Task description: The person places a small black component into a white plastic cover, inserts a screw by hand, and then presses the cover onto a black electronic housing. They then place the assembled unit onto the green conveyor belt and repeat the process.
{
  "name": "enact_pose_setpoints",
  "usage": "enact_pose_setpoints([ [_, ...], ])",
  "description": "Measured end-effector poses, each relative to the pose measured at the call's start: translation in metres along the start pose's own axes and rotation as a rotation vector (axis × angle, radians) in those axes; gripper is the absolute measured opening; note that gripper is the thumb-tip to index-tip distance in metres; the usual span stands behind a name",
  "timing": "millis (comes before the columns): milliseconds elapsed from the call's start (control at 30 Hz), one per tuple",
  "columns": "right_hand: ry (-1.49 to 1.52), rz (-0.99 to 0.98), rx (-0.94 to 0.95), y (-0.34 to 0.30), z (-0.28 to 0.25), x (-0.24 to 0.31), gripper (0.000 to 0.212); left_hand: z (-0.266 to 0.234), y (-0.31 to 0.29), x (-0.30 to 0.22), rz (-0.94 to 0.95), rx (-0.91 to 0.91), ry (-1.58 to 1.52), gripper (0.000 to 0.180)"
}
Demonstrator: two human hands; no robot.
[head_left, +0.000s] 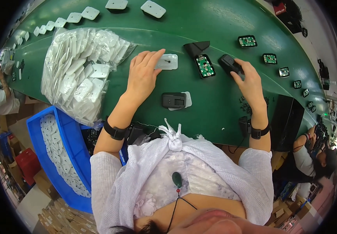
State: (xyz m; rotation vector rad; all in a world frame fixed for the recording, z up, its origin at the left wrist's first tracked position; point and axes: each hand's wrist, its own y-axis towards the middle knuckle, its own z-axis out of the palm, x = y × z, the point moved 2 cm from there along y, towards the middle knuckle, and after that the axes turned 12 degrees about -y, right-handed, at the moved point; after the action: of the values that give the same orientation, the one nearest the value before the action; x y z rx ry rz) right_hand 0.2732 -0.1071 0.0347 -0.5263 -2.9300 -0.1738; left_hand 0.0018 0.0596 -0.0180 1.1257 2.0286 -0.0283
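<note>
My left hand pinches the left end of a white plastic cover plate, which has a small dark mark or part in its middle. The fingers hide that end. At the right, thumb and index finger of my right hand are against a black plastic housing. Between the hands sits an open black case with a green circuit board, touching a dark wedge-shaped piece. Nearer to me, a black slotted unit lies over another white plate.
A clear bag of white plates lies at left, above a blue bin of white parts. White covers line the far side; circuit boards in cases line the right. Small dark screws and a black box lie near my right arm.
</note>
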Motion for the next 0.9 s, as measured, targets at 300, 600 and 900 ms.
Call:
enact_pose_setpoints([
  [300, 0.196, -0.409, -0.175, 0.040, -0.012, 0.109, 0.042, -0.011, -0.012, 0.011, -0.058, -0.152, -0.380, 0.060],
  [600, 0.093, -0.554, 0.050, 0.058, 0.033, 0.136, 0.042, -0.015, -0.017, 0.006, -0.016, -0.047, -0.310, 0.054],
  [900, 0.028, -0.549, 0.050, 0.054, 0.036, 0.140, 0.044, -0.010, -0.020, 0.005, 0.006, 0.009, -0.180, 0.056],
])
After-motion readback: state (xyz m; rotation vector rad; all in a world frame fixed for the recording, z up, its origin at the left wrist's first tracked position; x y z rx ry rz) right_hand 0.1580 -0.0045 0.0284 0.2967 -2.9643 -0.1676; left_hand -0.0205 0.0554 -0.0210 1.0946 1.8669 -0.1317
